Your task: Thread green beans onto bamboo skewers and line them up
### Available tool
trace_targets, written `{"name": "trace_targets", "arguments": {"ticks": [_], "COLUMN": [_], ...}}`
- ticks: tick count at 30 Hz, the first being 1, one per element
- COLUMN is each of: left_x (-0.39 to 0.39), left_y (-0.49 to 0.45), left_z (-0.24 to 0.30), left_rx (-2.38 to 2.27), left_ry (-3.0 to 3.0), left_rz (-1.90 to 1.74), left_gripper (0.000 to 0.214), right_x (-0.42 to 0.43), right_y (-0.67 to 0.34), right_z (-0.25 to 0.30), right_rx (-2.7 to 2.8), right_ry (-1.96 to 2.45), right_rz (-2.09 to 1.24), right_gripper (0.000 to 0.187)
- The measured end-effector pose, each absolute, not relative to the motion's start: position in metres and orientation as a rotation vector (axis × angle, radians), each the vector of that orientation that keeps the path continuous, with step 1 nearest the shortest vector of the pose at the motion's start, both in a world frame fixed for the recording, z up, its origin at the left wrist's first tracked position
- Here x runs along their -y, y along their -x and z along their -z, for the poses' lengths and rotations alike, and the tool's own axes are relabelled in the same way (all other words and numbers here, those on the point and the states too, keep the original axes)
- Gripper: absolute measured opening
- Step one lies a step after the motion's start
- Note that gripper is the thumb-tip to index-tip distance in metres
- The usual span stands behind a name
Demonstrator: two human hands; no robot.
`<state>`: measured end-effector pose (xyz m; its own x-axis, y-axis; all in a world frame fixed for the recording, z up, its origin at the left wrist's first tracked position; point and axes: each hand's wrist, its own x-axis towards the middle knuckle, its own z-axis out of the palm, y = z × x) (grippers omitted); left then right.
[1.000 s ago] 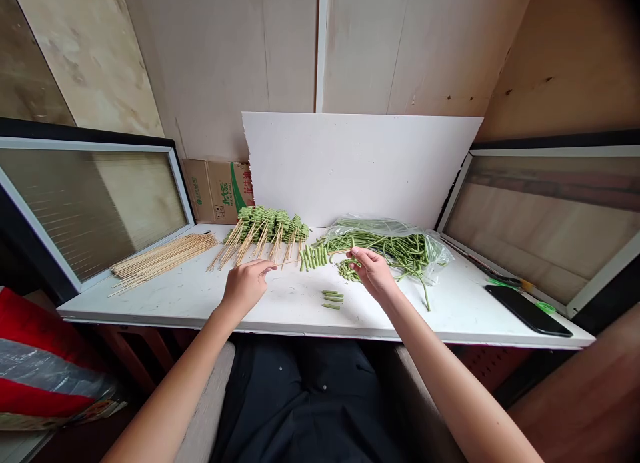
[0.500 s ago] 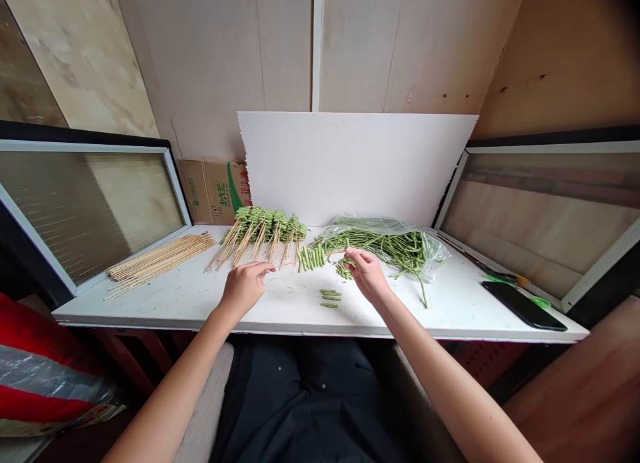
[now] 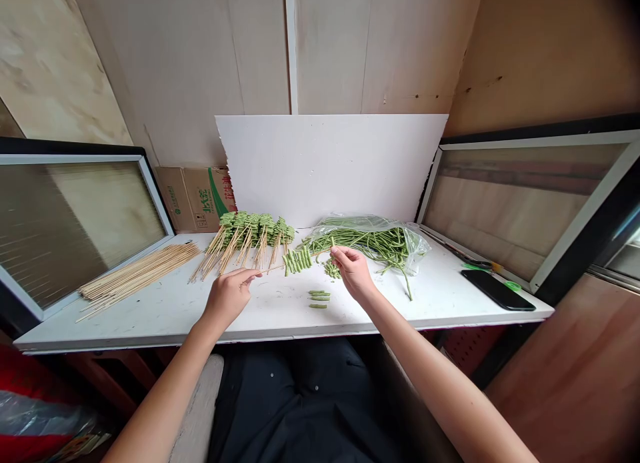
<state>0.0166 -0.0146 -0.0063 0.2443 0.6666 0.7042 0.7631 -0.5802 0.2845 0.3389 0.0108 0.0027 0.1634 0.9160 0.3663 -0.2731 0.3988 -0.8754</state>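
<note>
My left hand (image 3: 229, 295) is closed, pinching the blunt end of a bamboo skewer (image 3: 273, 269) held roughly level above the table. Several short green bean pieces (image 3: 298, 261) are threaded crosswise in a row along it. At the skewer's other end, my right hand (image 3: 353, 271) pinches one more bean piece (image 3: 333, 241) upright between thumb and fingers, at the tip. Whether the tip has entered that piece is too small to tell. Below the hands, several cut bean pieces (image 3: 319, 297) lie on the white table (image 3: 280, 316). A small heap of bean bits (image 3: 331, 269) sits behind my right hand.
Loaded bean skewers (image 3: 257, 226) are stacked at the back left, sticks toward me. Bare skewers (image 3: 140, 273) lie farther left. Long beans (image 3: 370, 239) spill from a clear plastic bag (image 3: 417, 246) at the back right. A black phone (image 3: 497, 289) rests near the right edge.
The whole scene has shifted left in view as my head turned a little to the right. Both hands keep nearly the same hold on the skewer and the bean piece.
</note>
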Motion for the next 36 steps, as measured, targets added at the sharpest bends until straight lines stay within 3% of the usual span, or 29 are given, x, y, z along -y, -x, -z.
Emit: {"name": "trace_targets", "arguments": {"ticks": [12, 15, 19, 23, 32, 36], "left_x": [0.027, 0.023, 0.016, 0.013, 0.014, 0.015], "left_y": [-0.029, -0.023, -0.018, -0.018, -0.02, -0.02], "left_z": [-0.009, -0.008, -0.003, 0.001, 0.001, 0.0], "left_rx": [1.398, 1.489, 1.55, 1.543, 1.575, 1.568], "left_ry": [2.348, 2.305, 2.312, 2.35, 2.348, 2.354], "left_rz": [1.326, 1.332, 1.305, 1.269, 1.237, 1.231], "left_gripper": [0.035, 0.034, 0.033, 0.033, 0.033, 0.034], "right_x": [-0.006, -0.015, -0.026, -0.028, -0.028, -0.033], "right_y": [-0.339, -0.354, -0.363, -0.358, -0.35, -0.353], "right_z": [-0.003, 0.004, 0.026, 0.042, 0.044, 0.039], "right_rx": [1.399, 1.785, 2.209, 2.362, 2.241, 1.898], "right_ry": [0.775, 0.898, 1.191, 1.289, 1.301, 1.159], "right_rz": [-0.937, -0.744, -0.341, -0.205, -0.288, -0.521], "right_gripper": [0.034, 0.036, 0.019, 0.021, 0.003, 0.013]}}
